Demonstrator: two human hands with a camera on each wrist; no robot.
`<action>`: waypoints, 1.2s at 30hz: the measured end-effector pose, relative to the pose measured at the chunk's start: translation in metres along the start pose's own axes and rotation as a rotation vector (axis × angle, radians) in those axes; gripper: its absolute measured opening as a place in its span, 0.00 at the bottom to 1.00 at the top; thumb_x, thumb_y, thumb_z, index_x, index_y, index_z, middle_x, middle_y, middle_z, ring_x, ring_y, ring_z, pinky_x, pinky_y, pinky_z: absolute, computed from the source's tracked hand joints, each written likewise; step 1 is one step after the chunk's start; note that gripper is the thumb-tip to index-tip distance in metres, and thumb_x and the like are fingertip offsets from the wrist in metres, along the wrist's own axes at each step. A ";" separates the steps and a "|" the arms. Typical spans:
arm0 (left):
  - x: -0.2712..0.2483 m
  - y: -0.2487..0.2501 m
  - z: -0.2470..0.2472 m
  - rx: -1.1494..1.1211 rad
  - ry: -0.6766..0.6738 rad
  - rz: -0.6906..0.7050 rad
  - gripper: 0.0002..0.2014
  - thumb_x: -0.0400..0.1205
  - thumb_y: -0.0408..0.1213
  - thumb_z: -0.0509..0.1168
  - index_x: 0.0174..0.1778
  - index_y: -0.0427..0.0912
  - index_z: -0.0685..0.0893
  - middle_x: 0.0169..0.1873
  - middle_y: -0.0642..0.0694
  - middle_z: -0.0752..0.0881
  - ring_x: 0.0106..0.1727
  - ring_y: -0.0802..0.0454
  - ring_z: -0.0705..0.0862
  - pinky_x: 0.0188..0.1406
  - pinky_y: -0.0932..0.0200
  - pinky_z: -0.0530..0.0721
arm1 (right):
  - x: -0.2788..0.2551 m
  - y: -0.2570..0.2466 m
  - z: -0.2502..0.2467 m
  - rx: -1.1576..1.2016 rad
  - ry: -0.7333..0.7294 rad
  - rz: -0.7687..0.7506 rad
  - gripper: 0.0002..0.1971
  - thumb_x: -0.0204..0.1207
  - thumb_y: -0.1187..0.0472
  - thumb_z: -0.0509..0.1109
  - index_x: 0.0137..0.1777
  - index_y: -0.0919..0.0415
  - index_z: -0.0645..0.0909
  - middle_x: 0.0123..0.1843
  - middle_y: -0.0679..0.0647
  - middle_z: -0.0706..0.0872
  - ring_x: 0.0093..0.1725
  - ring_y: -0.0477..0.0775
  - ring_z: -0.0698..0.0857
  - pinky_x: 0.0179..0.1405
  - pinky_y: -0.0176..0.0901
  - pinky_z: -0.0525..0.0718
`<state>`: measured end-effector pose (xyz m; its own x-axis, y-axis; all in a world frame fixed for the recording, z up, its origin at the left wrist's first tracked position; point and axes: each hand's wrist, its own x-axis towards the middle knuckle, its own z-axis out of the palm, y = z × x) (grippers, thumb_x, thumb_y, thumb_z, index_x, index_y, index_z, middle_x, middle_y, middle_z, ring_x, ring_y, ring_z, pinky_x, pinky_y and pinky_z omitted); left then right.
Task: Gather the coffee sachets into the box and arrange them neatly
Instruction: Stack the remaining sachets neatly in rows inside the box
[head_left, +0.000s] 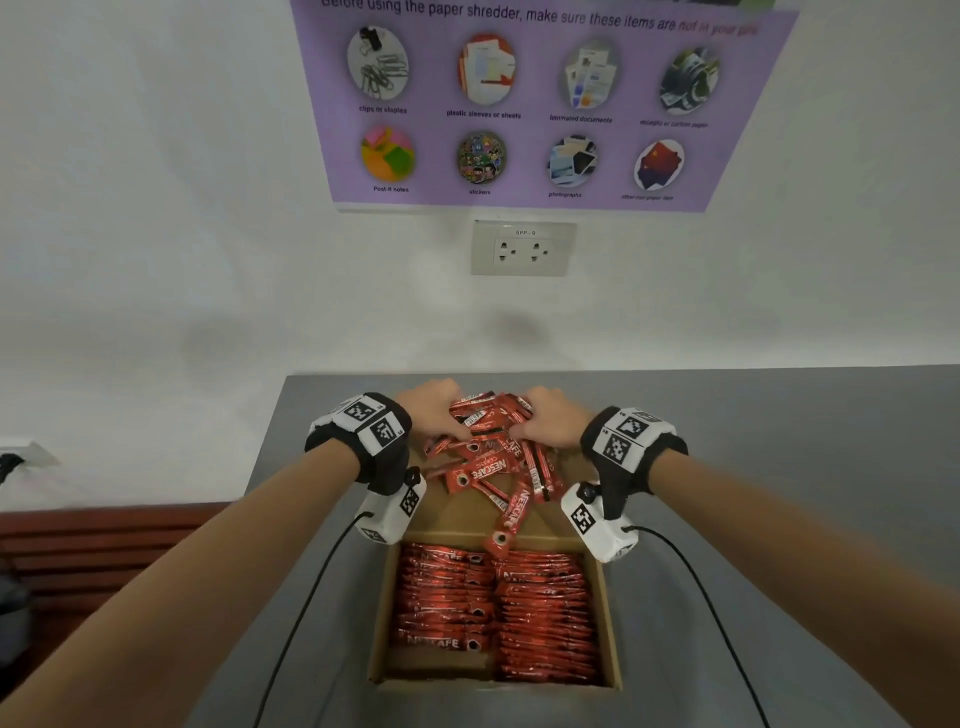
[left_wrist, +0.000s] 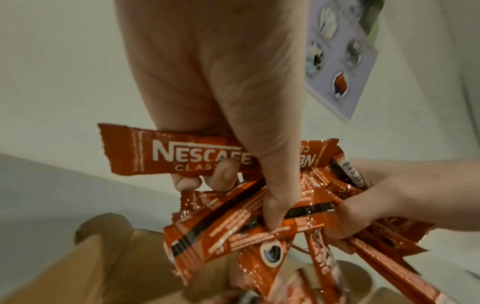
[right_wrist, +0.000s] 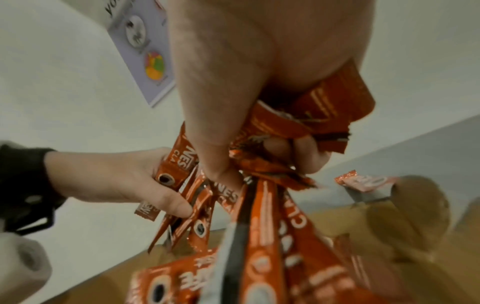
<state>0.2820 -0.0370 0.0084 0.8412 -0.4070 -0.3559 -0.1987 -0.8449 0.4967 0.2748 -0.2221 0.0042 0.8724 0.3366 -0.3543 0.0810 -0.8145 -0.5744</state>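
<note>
Grey and matte, the bench (head_left: 779, 467) runs along a plain white wall (head_left: 156, 208), its left end stopping short of a dark red-brown slatted seat (head_left: 104, 540) lower down. On the left, the left hand (head_left: 434, 410) curls its fingers (left_wrist: 223, 174) and thumb round one side of a loose bunch of red foil coffee sachets (head_left: 488, 457). That bunch hangs above the raised far flap of an open brown cardboard box (head_left: 613, 623), which sits on the bench with two tidy rows of sachets (head_left: 498, 608) packed inside. Above, a white double wall socket (head_left: 523, 248) sits under a purple paper-shredder poster (head_left: 535, 104). On the right, the right hand (head_left: 553, 415) grips the bunch's other side, fingers closed into the sachets.
</note>
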 end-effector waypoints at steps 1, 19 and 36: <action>-0.006 0.001 0.001 -0.011 -0.006 0.020 0.10 0.77 0.38 0.71 0.33 0.47 0.76 0.31 0.53 0.81 0.30 0.58 0.79 0.23 0.71 0.73 | -0.008 -0.001 0.001 0.027 -0.003 -0.013 0.10 0.76 0.61 0.70 0.52 0.67 0.80 0.46 0.59 0.89 0.41 0.56 0.89 0.46 0.48 0.87; -0.096 0.017 0.034 -0.482 0.357 0.053 0.05 0.83 0.32 0.60 0.41 0.39 0.76 0.32 0.45 0.83 0.28 0.50 0.81 0.25 0.63 0.80 | -0.075 -0.001 0.016 0.415 0.543 -0.092 0.09 0.78 0.68 0.66 0.57 0.63 0.76 0.46 0.60 0.86 0.36 0.55 0.85 0.30 0.33 0.82; -0.116 0.030 0.055 -0.663 0.273 0.067 0.28 0.79 0.58 0.61 0.42 0.30 0.81 0.33 0.37 0.84 0.32 0.47 0.81 0.39 0.54 0.80 | -0.094 -0.032 0.060 0.779 0.494 -0.179 0.15 0.74 0.55 0.73 0.58 0.60 0.81 0.49 0.53 0.89 0.49 0.48 0.87 0.56 0.40 0.84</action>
<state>0.1508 -0.0343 0.0209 0.9507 -0.2766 -0.1401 0.0195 -0.3976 0.9174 0.1612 -0.1995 0.0110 0.9984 0.0420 0.0382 0.0446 -0.1638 -0.9855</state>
